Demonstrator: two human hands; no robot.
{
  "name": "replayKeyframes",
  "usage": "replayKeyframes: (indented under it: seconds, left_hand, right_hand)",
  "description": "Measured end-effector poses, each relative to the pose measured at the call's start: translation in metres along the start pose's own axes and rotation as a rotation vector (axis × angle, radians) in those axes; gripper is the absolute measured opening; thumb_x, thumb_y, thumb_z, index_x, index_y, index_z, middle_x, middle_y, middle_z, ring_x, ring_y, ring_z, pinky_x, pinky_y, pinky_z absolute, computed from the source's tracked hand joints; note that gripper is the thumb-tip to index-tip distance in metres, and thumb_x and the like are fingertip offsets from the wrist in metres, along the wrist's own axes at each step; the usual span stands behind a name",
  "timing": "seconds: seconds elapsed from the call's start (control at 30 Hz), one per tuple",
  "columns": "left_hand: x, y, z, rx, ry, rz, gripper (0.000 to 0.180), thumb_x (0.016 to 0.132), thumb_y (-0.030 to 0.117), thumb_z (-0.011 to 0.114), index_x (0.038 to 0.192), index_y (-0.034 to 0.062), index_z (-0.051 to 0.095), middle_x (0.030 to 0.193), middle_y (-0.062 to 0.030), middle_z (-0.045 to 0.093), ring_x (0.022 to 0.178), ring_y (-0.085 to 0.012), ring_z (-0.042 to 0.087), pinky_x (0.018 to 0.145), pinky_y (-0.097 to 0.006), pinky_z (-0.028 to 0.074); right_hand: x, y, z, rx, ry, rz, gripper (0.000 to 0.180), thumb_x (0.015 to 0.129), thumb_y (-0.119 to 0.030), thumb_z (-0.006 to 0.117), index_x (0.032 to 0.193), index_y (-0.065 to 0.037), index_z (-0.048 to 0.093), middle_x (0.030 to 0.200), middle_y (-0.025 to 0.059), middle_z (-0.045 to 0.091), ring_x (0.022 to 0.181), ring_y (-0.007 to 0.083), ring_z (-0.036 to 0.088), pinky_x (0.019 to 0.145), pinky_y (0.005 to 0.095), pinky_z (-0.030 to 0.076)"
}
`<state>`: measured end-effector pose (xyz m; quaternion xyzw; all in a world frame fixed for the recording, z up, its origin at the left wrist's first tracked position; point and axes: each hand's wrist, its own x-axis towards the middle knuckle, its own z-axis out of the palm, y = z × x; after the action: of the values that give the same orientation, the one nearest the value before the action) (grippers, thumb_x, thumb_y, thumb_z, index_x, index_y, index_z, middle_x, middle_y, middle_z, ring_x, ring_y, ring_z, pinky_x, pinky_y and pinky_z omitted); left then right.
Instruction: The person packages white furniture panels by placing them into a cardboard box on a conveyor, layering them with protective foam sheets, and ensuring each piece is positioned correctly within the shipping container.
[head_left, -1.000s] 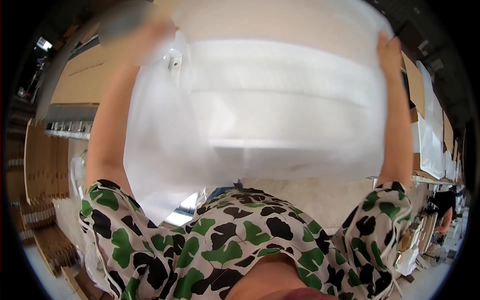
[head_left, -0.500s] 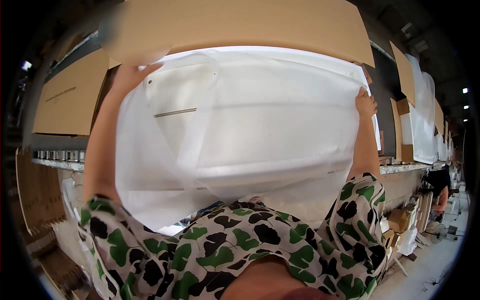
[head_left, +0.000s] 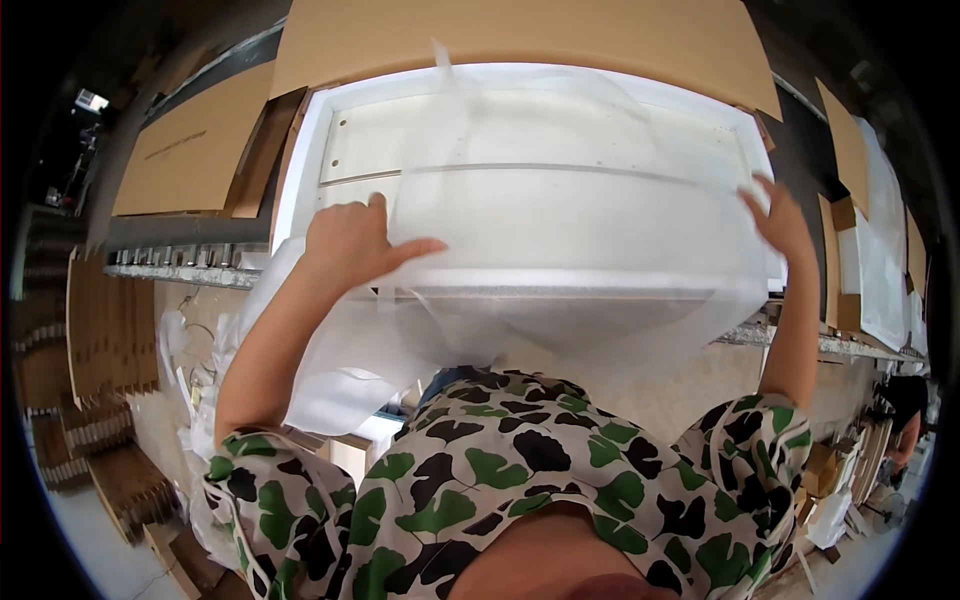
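A translucent white packing sheet [head_left: 560, 230] lies loosely across an open carton lined with white foam [head_left: 300, 200], its near part hanging over the front edge. Pale flat panels [head_left: 390, 130] with small holes and a dark seam show inside, bare at the far left and veiled by the sheet elsewhere. My left hand [head_left: 350, 240] is above the carton's near left part, thumb stretched toward the right and apart from the fingers. At the right end my right hand [head_left: 780, 220] has its fingers spread by the sheet's edge; whether they touch it I cannot tell.
A raised cardboard flap [head_left: 520, 35] stands along the far side, another flap [head_left: 190, 150] at the left. Metal rollers [head_left: 190, 257] edge the dark conveyor. More wrapped cartons [head_left: 875, 230] line up at the right. Stacked brown boards [head_left: 110, 325] stand lower left; a person [head_left: 905, 410] is far right.
Both hands have let go of the sheet's far edge. The left hand has come nearer and inward, and the sheet has dropped toward me, baring the carton's far left part.
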<state>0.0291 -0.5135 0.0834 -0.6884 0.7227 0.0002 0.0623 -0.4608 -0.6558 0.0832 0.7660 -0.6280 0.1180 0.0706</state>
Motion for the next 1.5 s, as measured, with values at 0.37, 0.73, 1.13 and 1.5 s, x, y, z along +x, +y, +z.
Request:
replayKeyframes:
  seconds: [0.37, 0.73, 1.13, 1.5]
  left_hand:
    - [0.043, -0.056, 0.085, -0.847, -0.018, -0.31, 0.027, 0.076, 0.021, 0.061, 0.066, -0.0035, 0.061, 0.053, -0.009, 0.054, 0.048, -0.0153, 0.049, 0.045, -0.029, 0.039]
    - [0.036, -0.078, 0.131, -0.653, -0.031, -0.314, 0.034, 0.074, 0.028, 0.061, 0.062, -0.0044, 0.061, 0.059, -0.0172, 0.06, 0.059, -0.0268, 0.06, 0.06, -0.034, 0.046]
    - [0.044, -0.063, 0.121, -0.463, -0.082, -0.309, 0.039, 0.081, 0.034, 0.051, 0.077, -0.0029, 0.062, 0.081, -0.0216, 0.062, 0.08, -0.0367, 0.059, 0.073, -0.042, 0.046]
    - [0.035, -0.064, 0.135, -0.3, -0.179, -0.184, 0.035, 0.077, 0.035, 0.055, 0.07, 0.0016, 0.061, 0.073, -0.0155, 0.062, 0.073, -0.0318, 0.059, 0.066, -0.039, 0.046]
  right_hand:
    - [-0.106, 0.014, 0.057, 0.097, 0.065, 0.397, 0.032, 0.071, -0.016, 0.055, 0.1, -0.002, 0.057, 0.079, 0.0221, 0.061, 0.076, 0.0385, 0.059, 0.069, 0.0435, 0.047]
    - [-0.063, -0.048, 0.047, -0.207, -0.284, 0.344, 0.037, 0.07, -0.031, 0.066, 0.088, 0.0, 0.057, 0.088, 0.0198, 0.063, 0.083, 0.0375, 0.06, 0.073, 0.042, 0.049]
    - [0.002, 0.06, 0.11, -0.393, 0.124, 0.239, 0.013, 0.072, -0.005, 0.054, 0.084, -0.003, 0.058, 0.09, 0.0166, 0.062, 0.084, 0.0335, 0.061, 0.068, 0.0418, 0.05]
    - [0.053, -0.077, 0.113, 0.569, -0.761, -0.118, 0.022, 0.079, -0.021, 0.052, 0.093, -0.005, 0.06, 0.068, 0.0165, 0.062, 0.062, 0.0299, 0.061, 0.058, 0.0382, 0.047]
